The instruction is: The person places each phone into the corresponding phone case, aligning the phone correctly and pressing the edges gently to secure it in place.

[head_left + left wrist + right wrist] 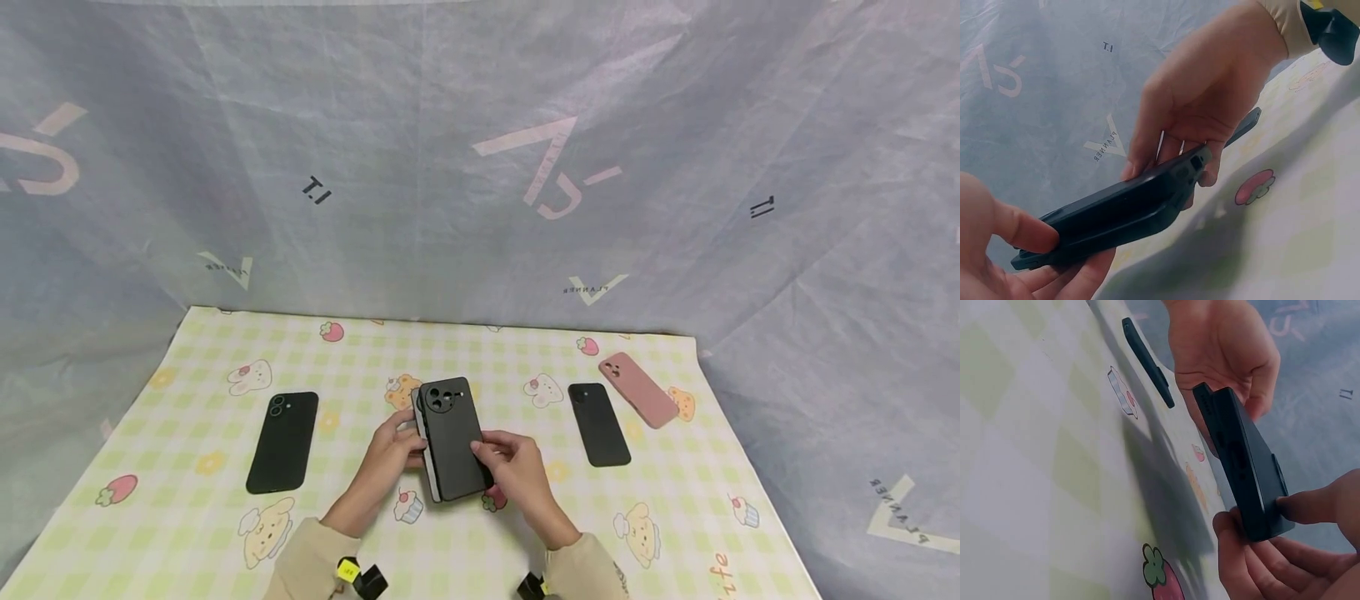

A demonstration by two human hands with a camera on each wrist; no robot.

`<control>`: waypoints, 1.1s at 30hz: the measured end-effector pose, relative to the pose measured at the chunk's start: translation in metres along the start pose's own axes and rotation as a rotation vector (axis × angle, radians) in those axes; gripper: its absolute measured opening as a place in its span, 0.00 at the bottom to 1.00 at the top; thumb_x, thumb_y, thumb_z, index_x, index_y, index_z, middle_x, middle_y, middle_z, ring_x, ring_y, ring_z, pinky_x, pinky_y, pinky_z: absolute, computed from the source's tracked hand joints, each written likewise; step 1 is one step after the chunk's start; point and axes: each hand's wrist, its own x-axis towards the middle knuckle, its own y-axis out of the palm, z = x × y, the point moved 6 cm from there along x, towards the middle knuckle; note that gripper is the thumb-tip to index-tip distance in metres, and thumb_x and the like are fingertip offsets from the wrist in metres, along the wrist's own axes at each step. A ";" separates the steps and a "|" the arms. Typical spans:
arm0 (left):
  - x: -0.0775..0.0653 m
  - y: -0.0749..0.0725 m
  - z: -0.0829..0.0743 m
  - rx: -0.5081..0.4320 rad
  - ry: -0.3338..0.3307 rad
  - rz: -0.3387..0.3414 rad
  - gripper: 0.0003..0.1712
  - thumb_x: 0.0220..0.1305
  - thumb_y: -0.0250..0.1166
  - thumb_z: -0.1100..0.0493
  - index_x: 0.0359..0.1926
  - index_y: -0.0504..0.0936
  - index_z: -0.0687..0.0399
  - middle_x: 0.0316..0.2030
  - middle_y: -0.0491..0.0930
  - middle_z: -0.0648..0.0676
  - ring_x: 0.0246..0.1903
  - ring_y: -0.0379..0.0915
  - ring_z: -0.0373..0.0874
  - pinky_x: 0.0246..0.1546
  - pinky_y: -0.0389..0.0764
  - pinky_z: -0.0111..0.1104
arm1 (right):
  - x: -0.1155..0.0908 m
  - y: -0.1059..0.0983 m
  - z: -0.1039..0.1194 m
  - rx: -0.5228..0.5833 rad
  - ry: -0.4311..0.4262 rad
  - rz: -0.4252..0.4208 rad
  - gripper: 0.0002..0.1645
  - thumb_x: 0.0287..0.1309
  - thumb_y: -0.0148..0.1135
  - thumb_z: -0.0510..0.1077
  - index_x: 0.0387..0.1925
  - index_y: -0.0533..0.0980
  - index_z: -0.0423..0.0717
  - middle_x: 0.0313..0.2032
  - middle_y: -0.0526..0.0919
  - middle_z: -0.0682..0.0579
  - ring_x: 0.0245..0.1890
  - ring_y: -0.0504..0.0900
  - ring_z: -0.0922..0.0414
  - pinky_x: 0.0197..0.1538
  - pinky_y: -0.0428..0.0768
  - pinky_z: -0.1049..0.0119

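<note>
fingers point(486, 452) clamped on matte black phone case point(457, 446), round camera ring point(441, 397), pale side edge point(431, 468)

On the bench point(183, 533), one slab point(282, 446) is lying left of the held case point(457, 446), a second slab point(600, 427) and third slab point(645, 392) right; a curtain point(420, 208) is hanging behind.

Left: black slab point(281, 450) (phone or case, unclear)
Right: second black slab point(602, 433), pink slab point(641, 392) beside it
Far: grey lettered curtain point(420, 217)
Tabletop: checked cloth point(187, 525)
</note>
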 end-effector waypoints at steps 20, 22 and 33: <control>-0.003 0.004 0.003 0.009 0.005 0.016 0.33 0.75 0.70 0.61 0.73 0.69 0.66 0.49 0.89 0.64 0.43 0.90 0.52 0.39 0.86 0.31 | 0.004 0.008 0.000 -0.013 -0.011 0.048 0.22 0.72 0.71 0.46 0.58 0.83 0.34 0.39 0.88 0.47 0.34 0.87 0.56 0.27 0.89 0.51; -0.003 0.003 0.003 0.011 0.008 0.009 0.32 0.75 0.70 0.61 0.73 0.69 0.66 0.49 0.89 0.64 0.44 0.90 0.52 0.39 0.86 0.31 | 0.005 0.008 0.000 -0.019 -0.019 0.053 0.22 0.72 0.71 0.45 0.58 0.83 0.34 0.39 0.88 0.47 0.34 0.87 0.56 0.27 0.89 0.50; -0.003 0.004 0.003 0.026 0.007 0.039 0.31 0.78 0.66 0.60 0.73 0.67 0.69 0.49 0.89 0.65 0.43 0.90 0.51 0.40 0.86 0.31 | 0.003 0.008 -0.002 -0.011 0.003 0.057 0.22 0.72 0.71 0.46 0.58 0.83 0.34 0.39 0.88 0.48 0.35 0.86 0.57 0.26 0.88 0.55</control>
